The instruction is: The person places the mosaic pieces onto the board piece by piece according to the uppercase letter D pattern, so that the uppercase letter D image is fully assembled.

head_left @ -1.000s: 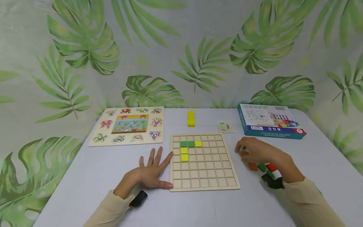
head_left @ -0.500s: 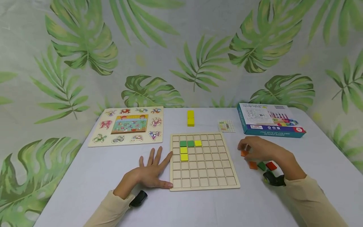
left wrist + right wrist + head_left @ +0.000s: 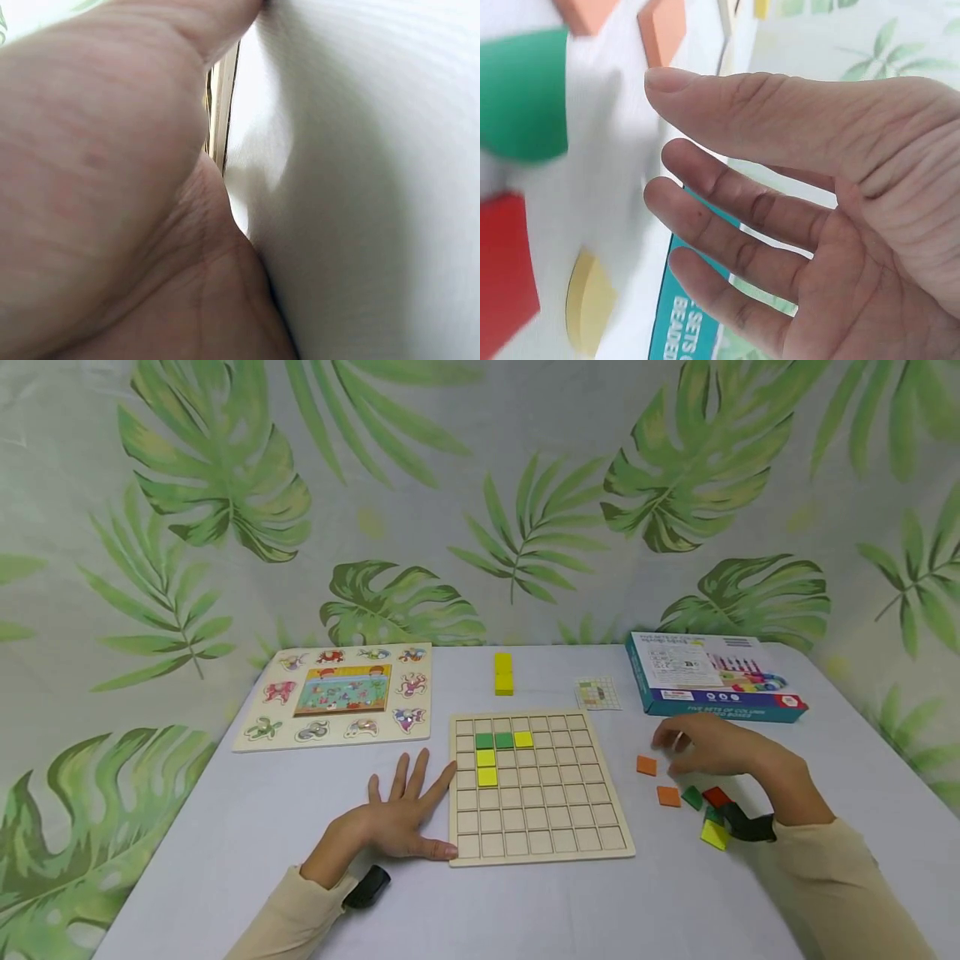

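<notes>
My left hand (image 3: 397, 817) lies with its fingers spread beside the wooden grid board (image 3: 543, 854); its thumb and index finger touch the board's left edge. Two green tiles (image 3: 494, 741) and several yellow tiles, one being this yellow tile (image 3: 487, 776), sit in the board's upper left cells. Right of the board hovers my right hand (image 3: 712, 745), fingers loosely bent and holding nothing, as the right wrist view confirms. Nearest to it lies an orange tile (image 3: 647, 765). Below are another orange tile (image 3: 668, 797), a green piece (image 3: 692, 798), a red tile (image 3: 716, 797) and a yellow tile (image 3: 714, 835).
A wooden sea-animal puzzle (image 3: 250, 737) lies at the back left. Stacked yellow blocks (image 3: 503, 674) and a small grid-pattern card (image 3: 597, 693) are behind the board. At the back right lies a teal box (image 3: 720, 707) with a printed sheet on top.
My right hand has drawn back to the right, away from the orange tiles, uncovering them. The yellow tile near the right wrist has come into sight. My left hand has stayed put.
</notes>
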A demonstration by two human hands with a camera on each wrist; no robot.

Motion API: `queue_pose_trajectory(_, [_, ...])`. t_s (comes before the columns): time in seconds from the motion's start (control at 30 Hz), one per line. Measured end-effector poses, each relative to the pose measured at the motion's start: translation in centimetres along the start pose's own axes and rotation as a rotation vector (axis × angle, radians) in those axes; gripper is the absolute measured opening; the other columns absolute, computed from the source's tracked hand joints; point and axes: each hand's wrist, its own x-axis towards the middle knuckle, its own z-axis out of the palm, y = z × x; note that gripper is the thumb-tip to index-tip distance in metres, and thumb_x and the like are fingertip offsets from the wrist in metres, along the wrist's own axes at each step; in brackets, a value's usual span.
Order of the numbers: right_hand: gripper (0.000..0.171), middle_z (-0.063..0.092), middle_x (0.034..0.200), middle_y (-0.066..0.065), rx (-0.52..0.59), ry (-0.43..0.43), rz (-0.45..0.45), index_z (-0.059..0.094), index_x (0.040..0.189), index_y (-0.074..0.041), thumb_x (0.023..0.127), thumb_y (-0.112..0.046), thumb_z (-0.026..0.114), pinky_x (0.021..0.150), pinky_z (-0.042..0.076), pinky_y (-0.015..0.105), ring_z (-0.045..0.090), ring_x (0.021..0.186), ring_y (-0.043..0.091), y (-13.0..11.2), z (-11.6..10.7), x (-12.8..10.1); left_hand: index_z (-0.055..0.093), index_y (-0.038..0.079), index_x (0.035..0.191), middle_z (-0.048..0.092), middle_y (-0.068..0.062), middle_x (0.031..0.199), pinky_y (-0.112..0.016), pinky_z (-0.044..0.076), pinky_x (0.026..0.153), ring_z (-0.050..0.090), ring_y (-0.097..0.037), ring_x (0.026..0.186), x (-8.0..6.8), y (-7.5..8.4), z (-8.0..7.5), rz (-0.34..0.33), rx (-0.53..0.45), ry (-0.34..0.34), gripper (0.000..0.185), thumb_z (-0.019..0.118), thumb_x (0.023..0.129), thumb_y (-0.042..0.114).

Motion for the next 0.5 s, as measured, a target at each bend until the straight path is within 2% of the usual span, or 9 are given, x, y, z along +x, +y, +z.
queue_pose_trajectory(0.23, [0.038,0.069,0.110,0.006,0.012,-0.008,0.020,0.069,0.114,-0.008,0.081,-0.019,0.083,0.085,0.057,0.044,0.061,0.104,0.029,1.6,-0.2,-0.7,-0.007,0.034,0.161,-0.031,-0.012,0.163,-0.074,-0.021,0.106,-0.035,-0.037,0.146,-0.1,0.2,0.1,0.011,-0.003,-0.007,0.124,0.064,0.072,0.082])
queue_pose_trajectory(0.4, [0.036,0.069,0.111,0.007,0.003,-0.031,0.049,0.068,0.115,-0.009,0.083,-0.019,0.082,0.083,0.058,0.043,0.061,0.104,0.030,1.5,0.0,-2.4,-0.008,0.034,0.161,-0.030,-0.012,0.164,-0.075,-0.019,0.106,-0.033,-0.038,0.147,-0.7,0.8,-0.4,0.016,-0.004,-0.012,0.121,0.062,0.074,0.082])
queue_pose_trajectory(0.5, [0.032,0.068,0.109,0.004,-0.010,-0.038,0.062,0.068,0.113,-0.010,0.084,-0.018,0.080,0.082,0.058,0.040,0.061,0.102,0.026,1.2,0.3,-3.6,-0.006,0.034,0.161,-0.027,-0.015,0.165,-0.076,-0.017,0.106,-0.030,-0.041,0.148,-1.1,1.0,-0.9,0.020,-0.009,-0.001,0.119,0.063,0.076,0.079])
